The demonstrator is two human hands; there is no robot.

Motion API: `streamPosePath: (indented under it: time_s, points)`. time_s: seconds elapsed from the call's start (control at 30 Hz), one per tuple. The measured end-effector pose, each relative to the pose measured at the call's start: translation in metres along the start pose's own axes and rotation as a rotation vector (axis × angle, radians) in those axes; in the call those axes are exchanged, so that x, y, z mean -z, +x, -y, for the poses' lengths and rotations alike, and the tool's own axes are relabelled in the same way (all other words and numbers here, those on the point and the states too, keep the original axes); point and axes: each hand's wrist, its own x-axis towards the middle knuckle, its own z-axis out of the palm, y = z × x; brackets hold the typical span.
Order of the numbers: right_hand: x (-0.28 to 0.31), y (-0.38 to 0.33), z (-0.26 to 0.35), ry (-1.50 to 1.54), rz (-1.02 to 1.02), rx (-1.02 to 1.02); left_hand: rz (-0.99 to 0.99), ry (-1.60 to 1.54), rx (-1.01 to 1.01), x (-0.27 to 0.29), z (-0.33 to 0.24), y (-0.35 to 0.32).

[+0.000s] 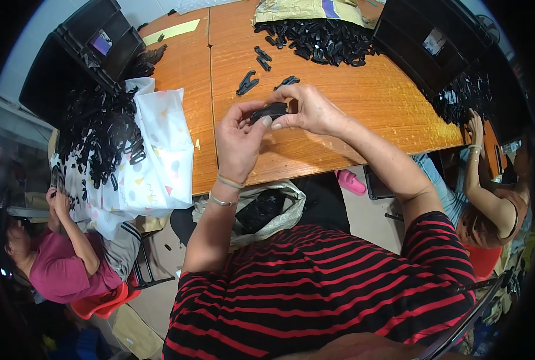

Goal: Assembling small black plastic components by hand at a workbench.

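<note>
A small black plastic clip-like piece [270, 112] is held between my two hands above the near part of the wooden table [333, 144]. My left hand [240, 137] pinches it from the left with thumb and fingers. From the right, my right hand [313, 111] grips it with thumb and forefinger, so much of the piece is covered. Just beyond my hands lie a forked black clip [247, 83] and another black clip [287, 82], partly hidden by my right hand. Farther back are narrow black pieces [263, 58].
A heap of black pieces [321, 42] spills from a sack [315, 11] at the back. Black bins [423, 42] stand left and right with more heaps. An opened sack [294, 198] sits at my lap. One person [69, 264] works at left, another [489, 204] at right.
</note>
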Motion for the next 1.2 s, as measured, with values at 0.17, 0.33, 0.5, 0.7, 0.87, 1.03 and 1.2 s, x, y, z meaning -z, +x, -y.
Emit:
streamPosePath:
  time_s: [0.17,0.33,0.5,0.7,0.87,1.03,1.2]
  points:
    - [-0.005,-0.004,-0.004,-0.147,-0.087,0.114,0.003,0.108,-0.054,-0.001,-0.002,-0.006]
    - [-0.014,-0.007,-0.003,-0.134,-0.143,0.1,-0.013,0.163,-0.159,0.0,0.001,-0.006]
    - [-0.032,-0.017,-0.011,-0.055,-0.19,0.073,0.028,0.07,-0.058,0.004,0.008,-0.012]
    - [-0.047,-0.049,-0.02,0.073,0.397,0.019,0.115,0.063,0.319,0.032,0.037,-0.076]
    - [-0.033,-0.036,-0.079,0.218,0.249,-0.038,0.227,0.707,0.233,0.056,0.058,-0.142]
    - [0.008,0.018,-0.121,-0.388,-0.117,-0.026,0.232,1.006,-0.133,0.063,0.068,-0.153]
    - [0.011,0.046,-0.141,-0.667,-0.242,-0.092,0.22,0.889,-0.169,0.033,0.037,-0.091]
